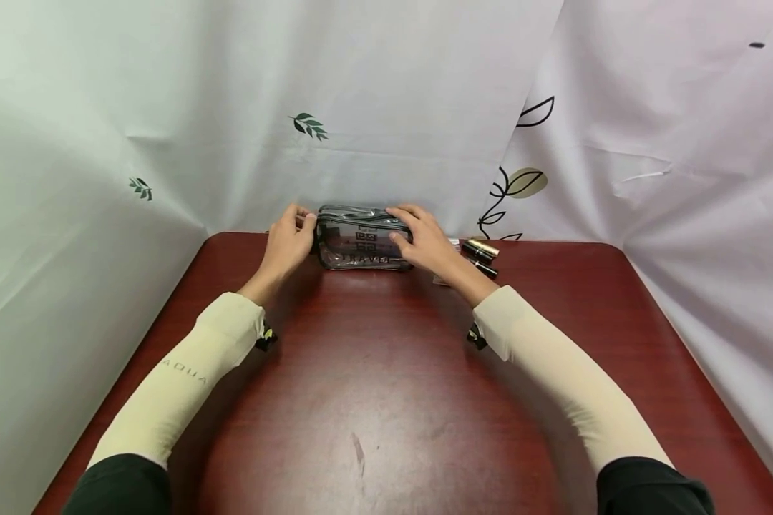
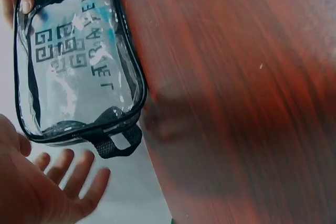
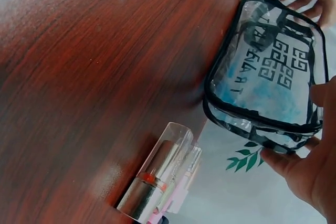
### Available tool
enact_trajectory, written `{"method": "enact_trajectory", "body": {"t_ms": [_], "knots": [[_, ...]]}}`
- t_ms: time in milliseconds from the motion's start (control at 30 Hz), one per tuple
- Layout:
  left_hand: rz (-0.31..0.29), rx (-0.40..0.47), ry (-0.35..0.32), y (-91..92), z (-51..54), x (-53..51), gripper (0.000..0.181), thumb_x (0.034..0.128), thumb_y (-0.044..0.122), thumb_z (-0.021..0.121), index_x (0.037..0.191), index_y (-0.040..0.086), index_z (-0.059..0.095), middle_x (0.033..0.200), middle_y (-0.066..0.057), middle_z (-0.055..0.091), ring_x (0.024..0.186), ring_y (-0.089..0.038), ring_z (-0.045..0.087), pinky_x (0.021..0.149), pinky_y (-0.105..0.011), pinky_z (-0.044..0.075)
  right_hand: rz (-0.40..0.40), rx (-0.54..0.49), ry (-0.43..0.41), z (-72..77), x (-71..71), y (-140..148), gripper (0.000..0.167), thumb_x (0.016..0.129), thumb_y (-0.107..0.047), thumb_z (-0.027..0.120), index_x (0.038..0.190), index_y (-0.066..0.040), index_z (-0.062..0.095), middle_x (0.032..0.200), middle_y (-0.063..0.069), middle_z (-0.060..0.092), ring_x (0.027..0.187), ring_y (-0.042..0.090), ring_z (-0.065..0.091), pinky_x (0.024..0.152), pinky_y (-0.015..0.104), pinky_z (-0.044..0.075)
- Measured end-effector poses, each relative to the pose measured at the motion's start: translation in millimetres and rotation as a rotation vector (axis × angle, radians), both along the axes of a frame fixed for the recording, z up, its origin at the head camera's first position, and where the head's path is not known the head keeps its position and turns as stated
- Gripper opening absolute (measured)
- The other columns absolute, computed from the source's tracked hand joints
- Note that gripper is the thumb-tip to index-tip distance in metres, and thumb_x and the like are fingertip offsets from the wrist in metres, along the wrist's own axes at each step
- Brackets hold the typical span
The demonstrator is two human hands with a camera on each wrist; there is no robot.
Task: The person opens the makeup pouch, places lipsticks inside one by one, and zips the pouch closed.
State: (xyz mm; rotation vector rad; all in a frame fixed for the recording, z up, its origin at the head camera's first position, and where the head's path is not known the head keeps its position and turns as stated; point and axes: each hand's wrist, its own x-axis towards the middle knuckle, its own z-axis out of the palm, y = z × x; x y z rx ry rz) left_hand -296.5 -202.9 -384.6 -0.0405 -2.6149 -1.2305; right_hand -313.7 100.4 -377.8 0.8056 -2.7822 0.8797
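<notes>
A clear travel pouch (image 1: 365, 243) with black piping, a zipper and dark lettering stands near the table's far edge. My right hand (image 1: 425, 239) holds its right end, thumb across the front and fingers over the top. In the right wrist view, the thumb and fingers of that right hand (image 3: 310, 166) lie on either side of the pouch (image 3: 262, 72). At the pouch's left end is my left hand (image 1: 290, 239). The left wrist view shows this left hand (image 2: 52, 187) with fingers spread, just apart from the pouch (image 2: 79, 61) and its black side loop (image 2: 118, 145).
Several lipstick-like tubes (image 1: 479, 250), black and gold, lie right of the pouch, partly behind my right forearm. Closer up, one clear-capped tube (image 3: 155, 177) shows beside a pink item (image 3: 178, 195). A white leaf-print curtain (image 1: 386, 86) hangs behind the red-brown table (image 1: 386, 379).
</notes>
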Motion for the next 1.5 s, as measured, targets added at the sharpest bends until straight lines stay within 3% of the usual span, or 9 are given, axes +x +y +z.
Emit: {"method": "enact_trajectory", "body": {"t_ms": [100,300,500,633,767,1067,1200,1333,1500], "knots": [[0.043,0.006,-0.063,-0.7,3.5,-2.3,0.048,0.1184,0.045,0.048,0.13,0.004,0.071,0.123,-0.021,0.073,0.11,-0.038,0.066,0.095,-0.051,0.051,-0.005,-0.005,-0.004,0.2,-0.4,1,0.06,0.116,-0.029,0.061,0.173,-0.016,0.049,0.178,0.016,0.044,0.167,0.045,0.038,0.137,0.067,0.033],[0.042,0.137,-0.261,-7.3,7.4,-11.8,0.046,0.117,0.041,0.052,0.126,0.003,0.077,0.145,-0.015,0.075,0.121,-0.031,0.068,0.097,-0.045,0.053,-0.021,-0.005,0.0,-0.7,-0.4,3,0.059,0.116,-0.03,0.062,0.172,-0.018,0.05,0.178,0.014,0.045,0.167,0.045,0.039,0.137,0.066,0.033],[0.095,0.27,-0.473,-14.3,6.5,-25.4,0.033,0.1104,0.043,0.061,0.09,0.017,0.069,0.092,0.004,0.07,0.081,-0.02,0.063,0.079,-0.036,0.055,-0.018,0.017,0.001,-0.6,-0.1,2,0.059,0.116,-0.032,0.061,0.172,-0.019,0.05,0.178,0.014,0.045,0.166,0.046,0.039,0.137,0.066,0.033],[0.06,0.321,-0.588,-16.8,8.3,-28.6,0.044,0.1114,0.047,0.058,0.133,0.01,0.071,0.137,-0.011,0.071,0.118,-0.029,0.071,0.11,-0.043,0.06,-0.029,0.009,-0.009,0.5,0.1,2,0.059,0.116,-0.032,0.061,0.172,-0.02,0.05,0.179,0.014,0.044,0.167,0.045,0.039,0.138,0.066,0.032],[-0.005,0.368,-0.671,-16.3,9.8,-29.5,0.075,0.1159,0.05,0.05,0.176,0.007,0.039,0.182,-0.017,0.041,0.159,-0.043,0.052,0.132,-0.05,0.047,-0.025,-0.007,-0.005,1.0,-0.2,1,0.057,0.116,-0.03,0.061,0.171,-0.019,0.051,0.178,0.015,0.045,0.166,0.045,0.04,0.137,0.066,0.033],[-0.011,0.485,-0.71,-12.0,9.3,-30.1,0.075,0.1144,0.045,0.054,0.177,0.009,0.035,0.186,-0.017,0.028,0.165,-0.048,0.043,0.132,-0.055,0.047,-0.019,-0.022,-0.012,-1.0,-1.5,0,0.057,0.115,-0.027,0.063,0.17,-0.019,0.053,0.178,0.016,0.045,0.166,0.046,0.04,0.137,0.067,0.032],[0.013,0.494,-0.683,-11.9,8.7,-30.3,0.046,0.1139,0.038,0.056,0.148,0.007,0.062,0.173,-0.018,0.044,0.158,-0.044,0.05,0.13,-0.055,0.049,-0.02,-0.016,-0.01,-1.6,-2.0,0,0.057,0.115,-0.028,0.063,0.17,-0.019,0.054,0.178,0.016,0.045,0.166,0.046,0.041,0.137,0.067,0.032],[0.017,0.482,-0.659,-12.9,8.7,-31.6,0.025,0.113,0.034,0.058,0.115,0.01,0.066,0.147,-0.012,0.056,0.134,-0.035,0.06,0.128,-0.054,0.051,-0.02,-0.016,-0.004,-1.8,-2.3,-1,0.057,0.114,-0.026,0.064,0.17,-0.018,0.054,0.177,0.017,0.046,0.166,0.046,0.041,0.137,0.066,0.033],[0.01,0.48,-0.658,-12.3,9.8,-33.5,0.029,0.1115,0.035,0.059,0.127,0.01,0.065,0.161,-0.015,0.055,0.129,-0.031,0.064,0.126,-0.053,0.053,-0.018,-0.015,0.012,-1.3,-2.6,-1,0.056,0.114,-0.026,0.064,0.169,-0.016,0.055,0.176,0.018,0.047,0.165,0.046,0.043,0.137,0.065,0.034]]}}
